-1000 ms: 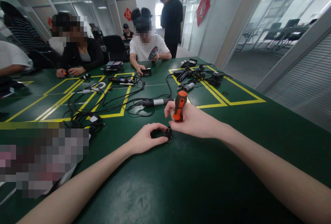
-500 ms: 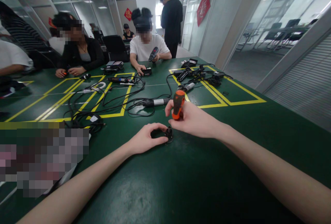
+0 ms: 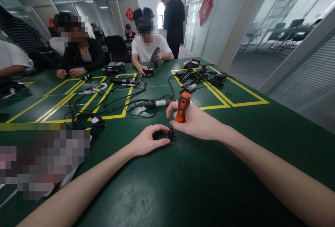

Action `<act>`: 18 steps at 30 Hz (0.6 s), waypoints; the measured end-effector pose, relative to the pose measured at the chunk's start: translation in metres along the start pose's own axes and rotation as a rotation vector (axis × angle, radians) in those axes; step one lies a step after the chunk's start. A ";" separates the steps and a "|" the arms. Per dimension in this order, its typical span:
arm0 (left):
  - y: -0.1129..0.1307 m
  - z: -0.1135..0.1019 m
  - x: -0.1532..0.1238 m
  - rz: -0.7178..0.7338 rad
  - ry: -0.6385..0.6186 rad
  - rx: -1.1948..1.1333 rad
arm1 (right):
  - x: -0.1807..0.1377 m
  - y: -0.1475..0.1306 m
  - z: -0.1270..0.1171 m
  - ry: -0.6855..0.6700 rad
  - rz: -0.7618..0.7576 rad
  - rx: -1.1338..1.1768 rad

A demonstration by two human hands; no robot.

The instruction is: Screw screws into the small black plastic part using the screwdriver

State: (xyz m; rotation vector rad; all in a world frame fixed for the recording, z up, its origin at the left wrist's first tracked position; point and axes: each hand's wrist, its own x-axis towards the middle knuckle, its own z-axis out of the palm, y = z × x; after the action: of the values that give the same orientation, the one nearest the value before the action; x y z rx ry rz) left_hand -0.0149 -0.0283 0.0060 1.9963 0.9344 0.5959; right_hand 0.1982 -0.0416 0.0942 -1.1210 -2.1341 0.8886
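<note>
My left hand (image 3: 150, 139) rests on the green table, thumb and fingers closed around a small black round part (image 3: 171, 137) with a narrower upright neck on a wider base. Just up and to the right, my right hand (image 3: 195, 120) grips a stubby screwdriver (image 3: 183, 106) with an orange and dark grey handle. The handle stands nearly upright, leaning slightly right at its top. Its shaft and tip are not visible behind the fingers. The screwdriver is apart from the black part.
Beyond my hands lie a silver and black cylindrical tool (image 3: 159, 103), tangled black cables (image 3: 107, 97) and black devices (image 3: 188, 75) inside yellow tape lines. A blurred-out flat item (image 3: 52, 160) lies at left. Across the table, a person (image 3: 150, 45) holds a power drill (image 3: 155, 55).
The screwdriver handle has shifted a little right, its top tipping rightward in my right hand. My left hand and the black part stay in place.
</note>
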 end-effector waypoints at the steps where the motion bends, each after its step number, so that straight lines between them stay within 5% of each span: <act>1: 0.000 0.000 0.000 -0.001 0.001 0.002 | 0.000 0.000 0.000 -0.005 0.004 0.001; 18: 0.001 0.000 0.000 -0.002 0.013 0.015 | 0.000 -0.002 -0.001 -0.022 0.015 0.002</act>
State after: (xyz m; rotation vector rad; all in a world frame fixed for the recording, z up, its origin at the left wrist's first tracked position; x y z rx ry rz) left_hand -0.0145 -0.0283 0.0064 2.0071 0.9512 0.6033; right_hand 0.1977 -0.0425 0.0963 -1.1328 -2.1441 0.9142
